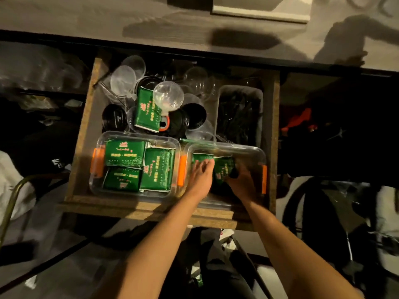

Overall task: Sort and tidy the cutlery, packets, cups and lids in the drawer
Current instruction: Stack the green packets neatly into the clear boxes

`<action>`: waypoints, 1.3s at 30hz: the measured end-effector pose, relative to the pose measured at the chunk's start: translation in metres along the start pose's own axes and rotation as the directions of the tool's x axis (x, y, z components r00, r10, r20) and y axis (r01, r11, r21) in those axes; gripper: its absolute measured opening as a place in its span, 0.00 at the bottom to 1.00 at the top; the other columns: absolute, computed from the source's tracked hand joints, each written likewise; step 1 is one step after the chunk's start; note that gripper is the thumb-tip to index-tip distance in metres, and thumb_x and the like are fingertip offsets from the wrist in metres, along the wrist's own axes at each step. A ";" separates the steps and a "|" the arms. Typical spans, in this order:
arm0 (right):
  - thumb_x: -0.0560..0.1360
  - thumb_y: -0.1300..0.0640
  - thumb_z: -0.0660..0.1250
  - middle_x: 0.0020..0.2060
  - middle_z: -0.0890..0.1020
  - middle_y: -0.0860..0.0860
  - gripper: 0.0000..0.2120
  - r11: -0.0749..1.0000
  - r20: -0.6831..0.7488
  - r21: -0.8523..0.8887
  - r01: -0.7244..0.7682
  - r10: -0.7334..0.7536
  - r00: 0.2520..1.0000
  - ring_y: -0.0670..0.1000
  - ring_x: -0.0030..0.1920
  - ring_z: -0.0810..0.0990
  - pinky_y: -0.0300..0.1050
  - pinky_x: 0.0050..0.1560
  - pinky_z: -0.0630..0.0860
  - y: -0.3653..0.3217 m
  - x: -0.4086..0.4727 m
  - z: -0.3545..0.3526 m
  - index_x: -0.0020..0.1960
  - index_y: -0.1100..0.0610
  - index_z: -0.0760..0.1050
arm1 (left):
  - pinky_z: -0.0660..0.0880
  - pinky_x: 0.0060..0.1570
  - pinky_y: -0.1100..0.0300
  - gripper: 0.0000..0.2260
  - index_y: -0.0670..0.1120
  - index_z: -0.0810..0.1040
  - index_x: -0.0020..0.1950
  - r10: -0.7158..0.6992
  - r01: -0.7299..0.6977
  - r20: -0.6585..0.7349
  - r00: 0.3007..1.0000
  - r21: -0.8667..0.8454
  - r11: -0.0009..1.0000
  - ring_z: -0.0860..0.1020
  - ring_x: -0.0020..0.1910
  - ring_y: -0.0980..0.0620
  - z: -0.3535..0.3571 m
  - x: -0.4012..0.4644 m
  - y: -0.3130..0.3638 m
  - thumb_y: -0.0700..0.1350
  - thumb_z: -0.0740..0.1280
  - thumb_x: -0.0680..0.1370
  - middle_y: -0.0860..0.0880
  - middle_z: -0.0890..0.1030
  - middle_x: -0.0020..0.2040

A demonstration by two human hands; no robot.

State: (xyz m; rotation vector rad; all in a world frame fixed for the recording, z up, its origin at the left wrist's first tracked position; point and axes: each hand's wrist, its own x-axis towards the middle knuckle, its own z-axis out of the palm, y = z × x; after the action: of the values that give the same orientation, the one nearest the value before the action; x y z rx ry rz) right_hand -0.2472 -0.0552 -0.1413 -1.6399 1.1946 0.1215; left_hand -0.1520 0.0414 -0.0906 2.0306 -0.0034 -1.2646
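Reaching into the right clear tub [248,151] at the drawer's [79,134] five o'clock, left hand [201,176] flat, fingers straight on a green packet [199,158], right hand [241,182] gripped another packet [223,169].

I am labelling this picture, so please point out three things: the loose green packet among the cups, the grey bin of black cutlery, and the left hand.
loose green packet [148,108]: head view, middle of its printed face.
grey bin [222,93]: head view, its left wall.
left hand [201,176]: head view, back of the hand.

Seven green packets [125,156], two clear tubs [138,193], two hands [200,176]
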 end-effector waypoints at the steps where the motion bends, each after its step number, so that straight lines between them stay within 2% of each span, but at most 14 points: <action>1: 0.72 0.54 0.75 0.67 0.75 0.52 0.33 0.999 0.015 -0.044 -0.002 0.003 1.000 0.51 0.67 0.72 0.51 0.69 0.68 0.002 0.005 0.003 0.72 0.54 0.66 | 0.51 0.76 0.52 0.26 0.51 0.62 0.79 -0.008 0.009 -0.015 1.000 0.050 0.999 0.53 0.80 0.51 0.003 0.007 -0.001 0.60 0.48 0.84 0.49 0.58 0.81; 3: 0.70 0.51 0.76 0.71 0.70 0.55 0.39 0.974 0.026 -0.224 -0.018 0.024 0.999 0.57 0.71 0.68 0.54 0.71 0.65 0.010 0.013 0.009 0.75 0.56 0.61 | 0.52 0.75 0.50 0.26 0.53 0.57 0.81 -0.079 0.082 -0.043 0.996 0.070 0.994 0.53 0.80 0.49 0.009 0.014 -0.003 0.61 0.48 0.84 0.49 0.56 0.81; 5: 0.69 0.46 0.76 0.71 0.70 0.56 0.39 0.894 0.039 -0.448 -0.025 0.047 0.998 0.58 0.72 0.68 0.54 0.72 0.64 0.022 0.021 0.015 0.74 0.55 0.64 | 0.55 0.74 0.49 0.27 0.51 0.52 0.82 -0.133 0.137 -0.080 0.988 0.045 0.990 0.57 0.79 0.45 0.013 0.018 -0.004 0.59 0.50 0.85 0.47 0.57 0.81; 9: 0.75 0.43 0.70 0.64 0.77 0.57 0.27 0.829 0.264 -0.559 0.033 0.140 0.954 0.59 0.65 0.75 0.48 0.62 0.72 0.015 0.026 0.005 0.69 0.56 0.72 | 0.58 0.73 0.47 0.30 0.45 0.48 0.82 -0.177 0.185 -0.160 0.971 0.035 0.982 0.59 0.78 0.39 0.016 0.019 -0.001 0.55 0.54 0.85 0.42 0.60 0.80; 12: 0.80 0.52 0.65 0.60 0.80 0.58 0.17 0.889 0.326 -0.455 -0.045 0.214 0.921 0.59 0.61 0.78 0.43 0.50 0.70 -0.004 0.016 -0.012 0.64 0.61 0.76 | 0.57 0.74 0.44 0.29 0.43 0.51 0.81 -0.207 0.211 -0.170 0.963 0.006 0.977 0.57 0.78 0.39 0.018 0.020 -0.005 0.55 0.53 0.85 0.41 0.59 0.80; 17: 0.75 0.62 0.70 0.51 0.83 0.52 0.14 0.996 0.103 -0.043 -0.081 0.085 0.991 0.53 0.56 0.81 0.42 0.55 0.74 -0.014 -0.009 -0.026 0.60 0.58 0.78 | 0.58 0.75 0.42 0.27 0.44 0.56 0.80 -0.217 0.217 -0.154 0.964 -0.018 0.976 0.60 0.77 0.40 0.016 0.018 -0.005 0.56 0.52 0.84 0.43 0.62 0.79; 21: 0.74 0.67 0.69 0.52 0.83 0.48 0.17 0.997 0.107 0.077 -0.007 -0.002 0.994 0.49 0.55 0.81 0.43 0.57 0.76 -0.014 -0.023 -0.027 0.60 0.55 0.77 | 0.61 0.72 0.44 0.26 0.41 0.60 0.79 -0.214 0.219 -0.165 0.963 0.011 0.976 0.66 0.73 0.39 0.017 0.017 -0.002 0.55 0.52 0.85 0.41 0.68 0.75; 23: 0.74 0.68 0.67 0.53 0.83 0.52 0.16 0.985 0.157 0.153 -0.078 0.054 0.986 0.50 0.55 0.81 0.43 0.57 0.77 -0.015 -0.019 -0.026 0.59 0.55 0.76 | 0.59 0.73 0.44 0.27 0.42 0.60 0.79 -0.202 0.205 -0.166 0.965 -0.001 0.979 0.65 0.75 0.40 0.016 0.015 0.001 0.57 0.49 0.85 0.41 0.66 0.76; 26: 0.77 0.64 0.66 0.60 0.81 0.55 0.19 0.965 0.244 0.150 -0.215 0.175 0.954 0.52 0.58 0.79 0.48 0.62 0.76 -0.019 -0.009 -0.024 0.67 0.54 0.73 | 0.58 0.73 0.46 0.29 0.44 0.64 0.78 -0.210 0.204 -0.126 0.969 -0.065 0.977 0.64 0.75 0.43 0.013 0.013 0.001 0.61 0.46 0.84 0.44 0.66 0.76; 28: 0.79 0.57 0.66 0.63 0.78 0.52 0.22 0.967 0.307 0.091 -0.238 0.200 0.930 0.51 0.61 0.77 0.46 0.65 0.72 -0.022 -0.003 -0.021 0.73 0.51 0.67 | 0.60 0.75 0.45 0.31 0.47 0.63 0.78 -0.212 0.198 -0.046 0.976 -0.205 0.958 0.64 0.75 0.44 0.013 0.012 0.001 0.65 0.47 0.83 0.45 0.65 0.77; 31: 0.80 0.47 0.65 0.60 0.78 0.48 0.18 0.966 0.371 0.081 -0.245 0.199 0.907 0.48 0.57 0.76 0.41 0.59 0.71 -0.028 0.001 -0.014 0.68 0.48 0.68 | 0.62 0.75 0.45 0.30 0.46 0.60 0.80 -0.222 0.207 -0.005 0.975 -0.349 0.914 0.63 0.77 0.44 0.011 0.011 0.006 0.63 0.48 0.83 0.44 0.63 0.79; 33: 0.78 0.43 0.66 0.60 0.80 0.51 0.20 0.959 0.371 0.103 -0.264 0.209 0.905 0.50 0.57 0.79 0.45 0.62 0.74 -0.029 0.003 -0.008 0.66 0.49 0.72 | 0.63 0.74 0.47 0.28 0.46 0.60 0.79 -0.199 0.190 0.019 0.980 -0.396 0.898 0.62 0.77 0.44 0.008 0.007 0.010 0.61 0.47 0.84 0.45 0.62 0.79; 36: 0.77 0.47 0.69 0.57 0.82 0.52 0.12 0.969 0.362 0.132 -0.208 0.148 0.920 0.50 0.55 0.81 0.48 0.61 0.77 -0.027 -0.001 -0.003 0.59 0.48 0.75 | 0.65 0.71 0.46 0.27 0.48 0.61 0.79 -0.169 0.176 0.052 0.984 -0.399 0.900 0.62 0.76 0.42 0.007 0.000 0.009 0.60 0.46 0.85 0.44 0.61 0.79; 39: 0.77 0.53 0.70 0.50 0.84 0.48 0.06 0.966 0.369 0.214 -0.148 0.060 0.927 0.45 0.51 0.82 0.38 0.53 0.78 -0.031 -0.010 -0.010 0.53 0.48 0.78 | 0.70 0.66 0.48 0.27 0.47 0.66 0.77 -0.131 0.140 0.050 0.990 -0.408 0.902 0.67 0.73 0.42 0.002 -0.008 0.008 0.60 0.45 0.85 0.43 0.66 0.76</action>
State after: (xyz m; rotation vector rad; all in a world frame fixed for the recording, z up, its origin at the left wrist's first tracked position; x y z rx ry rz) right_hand -0.2333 -0.0582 -0.1102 -1.2762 0.9713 0.3209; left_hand -0.1553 0.0370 -0.0801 1.6731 0.3715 -1.2486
